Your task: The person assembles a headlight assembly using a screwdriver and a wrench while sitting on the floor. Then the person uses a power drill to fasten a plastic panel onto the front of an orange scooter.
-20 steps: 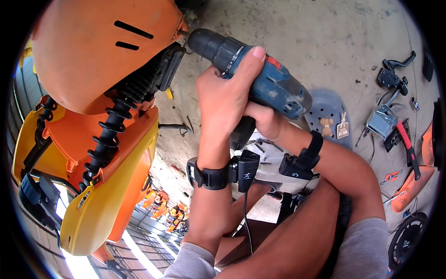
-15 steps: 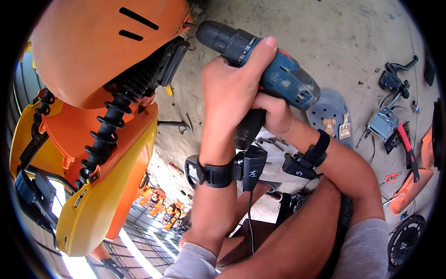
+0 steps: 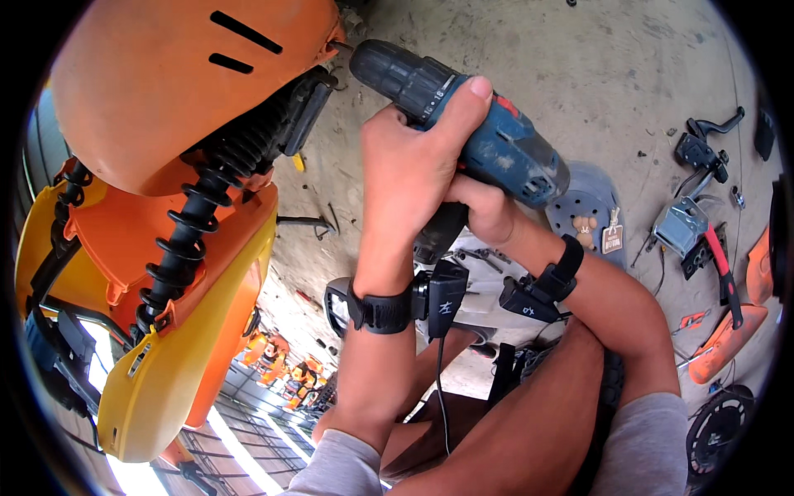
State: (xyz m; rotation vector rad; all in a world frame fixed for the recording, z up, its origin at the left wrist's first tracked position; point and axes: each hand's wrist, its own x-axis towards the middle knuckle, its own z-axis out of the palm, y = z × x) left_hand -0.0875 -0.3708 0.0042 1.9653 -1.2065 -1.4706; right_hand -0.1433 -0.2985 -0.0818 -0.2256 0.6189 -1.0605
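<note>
A blue and black cordless drill (image 3: 517, 157) slants across the upper middle, its chuck toward the upper left. My left hand (image 3: 405, 161) is closed around the drill behind the chuck, thumb on top of the housing. Lower down, my right hand (image 3: 490, 213) wraps the grip from the other side; its fingertips are partly hidden. A thin bit runs from the chuck to the edge of an orange plastic cover (image 3: 182, 91) with two slots. Whether it turns in a screw there cannot be made out. Below the cover stands a black coil shock absorber (image 3: 192, 236).
Yellow bodywork (image 3: 157, 397) hangs at the lower left. Past my right arm lie a grey clog (image 3: 591, 183), a brake lever assembly (image 3: 699, 149), a red-handled tool (image 3: 722, 260) and an orange panel (image 3: 728, 347). A round black part (image 3: 719, 430) sits at the lower right.
Both hands keep their hold on the drill, which has rolled a little and dipped slightly at its rear. The bit stays at the orange cover's edge.
</note>
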